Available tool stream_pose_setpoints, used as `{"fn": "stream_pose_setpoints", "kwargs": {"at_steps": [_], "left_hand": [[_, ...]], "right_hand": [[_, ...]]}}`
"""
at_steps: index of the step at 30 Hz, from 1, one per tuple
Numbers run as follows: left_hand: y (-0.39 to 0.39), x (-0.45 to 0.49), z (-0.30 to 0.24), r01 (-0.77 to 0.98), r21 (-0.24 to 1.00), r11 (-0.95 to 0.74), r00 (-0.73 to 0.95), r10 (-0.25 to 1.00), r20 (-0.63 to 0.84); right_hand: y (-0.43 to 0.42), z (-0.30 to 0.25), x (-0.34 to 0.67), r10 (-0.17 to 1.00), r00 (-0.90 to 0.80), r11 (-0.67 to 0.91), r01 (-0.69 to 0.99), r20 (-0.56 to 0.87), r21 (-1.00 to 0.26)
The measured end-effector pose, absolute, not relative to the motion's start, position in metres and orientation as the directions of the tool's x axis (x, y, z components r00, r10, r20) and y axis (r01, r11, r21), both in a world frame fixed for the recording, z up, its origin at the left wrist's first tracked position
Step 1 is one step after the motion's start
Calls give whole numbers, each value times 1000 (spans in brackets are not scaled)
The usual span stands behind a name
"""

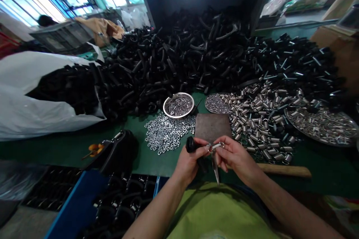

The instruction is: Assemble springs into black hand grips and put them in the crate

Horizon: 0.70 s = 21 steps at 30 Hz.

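Note:
In front of my green top, both hands are close together over the bench's near edge. My left hand is closed around a curved black part, whose black knob sticks up past the thumb. Pinched in the fingers of my right hand is a small coiled metal spring, its near end touching my left fingertips. Below the spring a pointed silver blade-like piece hangs down between the hands; which hand bears it I cannot tell. Just beyond lies a flat grey metal block.
Metal nuts lie loose beside a round bowl of small pins. Springs are heaped right, near a wooden handle. Black parts pile up behind. A blue crate with black parts stands lower left.

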<state>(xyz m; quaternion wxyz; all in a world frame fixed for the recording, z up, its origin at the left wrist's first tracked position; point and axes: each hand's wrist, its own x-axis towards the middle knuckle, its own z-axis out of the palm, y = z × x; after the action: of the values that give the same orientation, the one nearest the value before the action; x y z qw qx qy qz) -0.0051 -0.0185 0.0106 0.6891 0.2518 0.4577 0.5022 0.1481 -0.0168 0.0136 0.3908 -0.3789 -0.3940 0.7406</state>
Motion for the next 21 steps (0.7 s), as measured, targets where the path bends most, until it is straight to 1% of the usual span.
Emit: {"fn": "stream_pose_setpoints", "kwargs": {"at_steps": [4, 6, 7, 8, 10, 12, 14, 15, 16, 18, 19, 21], "left_hand": [[-19, -8, 8, -398, 855, 334, 77, 940, -331], [-18, -12, 8, -325, 898, 298, 77, 954, -289], [-18, -13, 7, -269, 925, 269, 73, 963, -259], [-17, -14, 7, -205, 950, 238, 66, 971, -229], [-16, -15, 5, -91, 975, 203, 50, 979, -199], [-15, -12, 3, -73, 963, 258, 50, 966, -255], [-15, -6, 0, -174, 899, 402, 106, 915, -389], [-15, -2, -2, -248, 837, 488, 162, 873, -460], [-15, 2, -2, -319, 762, 564, 226, 826, -517], [-15, 10, -3, -415, 617, 669, 337, 743, -579], [-14, 14, -2, -441, 566, 697, 374, 715, -590], [-13, 20, -1, -467, 523, 713, 405, 698, -590]], "right_hand": [[-14, 15, 144, 875, -376, -431, -314, -306, -846], [-11, 17, 144, 862, -373, -469, -326, -344, -821], [-9, 17, 145, 867, -361, -458, -312, -342, -832], [-7, 17, 146, 887, -334, -415, -279, -318, -866], [-2, 15, 150, 943, -254, -254, -138, -213, -957], [2, 13, 155, 977, -190, -84, 73, -97, -994], [5, 14, 159, 986, -165, 5, 244, -37, -970], [6, 17, 160, 987, -161, 25, 294, -24, -955], [6, 20, 161, 987, -159, 38, 319, -14, -947], [6, 28, 162, 987, -160, 49, 317, -2, -947], [5, 31, 161, 986, -164, 53, 312, 1, -949], [2, 37, 160, 985, -172, 77, 341, 19, -937]]}}
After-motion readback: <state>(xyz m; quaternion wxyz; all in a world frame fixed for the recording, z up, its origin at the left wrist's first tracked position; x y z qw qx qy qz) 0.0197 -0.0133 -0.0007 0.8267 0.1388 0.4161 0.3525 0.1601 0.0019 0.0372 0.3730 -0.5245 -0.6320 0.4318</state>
